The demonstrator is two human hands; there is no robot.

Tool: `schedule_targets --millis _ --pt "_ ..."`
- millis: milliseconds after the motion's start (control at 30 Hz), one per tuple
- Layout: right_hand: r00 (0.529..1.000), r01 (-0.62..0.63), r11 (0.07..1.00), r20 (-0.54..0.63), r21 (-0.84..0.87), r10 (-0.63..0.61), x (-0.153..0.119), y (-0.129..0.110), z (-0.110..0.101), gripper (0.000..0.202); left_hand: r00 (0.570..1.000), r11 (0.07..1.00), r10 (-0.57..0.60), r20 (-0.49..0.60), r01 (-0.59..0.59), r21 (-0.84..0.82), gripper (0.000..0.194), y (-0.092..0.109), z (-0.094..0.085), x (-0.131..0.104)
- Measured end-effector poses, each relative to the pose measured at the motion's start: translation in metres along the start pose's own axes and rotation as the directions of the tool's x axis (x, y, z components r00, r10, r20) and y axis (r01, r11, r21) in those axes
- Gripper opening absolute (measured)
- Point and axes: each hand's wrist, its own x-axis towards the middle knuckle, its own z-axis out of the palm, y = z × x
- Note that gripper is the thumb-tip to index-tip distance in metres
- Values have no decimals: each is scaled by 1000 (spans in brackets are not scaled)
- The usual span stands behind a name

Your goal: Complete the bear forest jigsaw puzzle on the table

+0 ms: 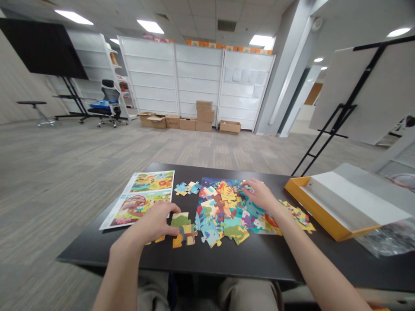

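Note:
My left hand (156,224) hovers low over the left part of the table, thumb and fingers apart. Just right of it lies a small group of green and yellow puzzle pieces (184,230). My right hand (259,196) has its fingertips pinched on a small bluish puzzle piece (248,188), at the upper right of a colourful printed sheet (256,211). Many loose pieces (223,203) lie heaped over that sheet. A blue group of pieces (188,188) rests beyond my left hand. Yellowish pieces (296,214) sit partly behind my right forearm.
A picture sheet (129,194) with two printed scenes lies at the table's left. On the right stands an open yellow-and-white box (337,207), with clear plastic wrapping (385,237) beside it. The black table's front edge (201,270) is close to my legs.

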Motion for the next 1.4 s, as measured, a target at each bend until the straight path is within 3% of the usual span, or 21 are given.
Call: schedule_targets --millis 100,267,467,667,867,1167,1400 --pt "988 151 984 33 91 -154 -1 -22 20 28 1000 999 -7 8 7 -31 43 -1 -1 -1" --pt "973 197 978 110 75 -204 -4 -42 33 46 999 996 21 38 -18 -83 39 2 -3 -2" --pt "951 222 966 190 131 -244 -4 -45 14 31 997 978 77 23 -71 -195 32 -3 -3 -2" --pt "923 188 976 319 114 -215 -13 -48 -13 20 1000 977 25 15 -22 -213 32 -1 0 0" --pt "878 58 995 470 83 -91 -20 -47 -33 32 999 985 -17 -51 8 -173 33 4 -3 2" --pt "823 43 990 558 132 -110 -22 -49 -45 37 980 992 42 -193 -64 -107 36 4 -8 2" --pt "818 -2 988 569 157 -89 -23 -50 -51 40 940 986 -40 -340 -19 -168 40 9 -9 5"
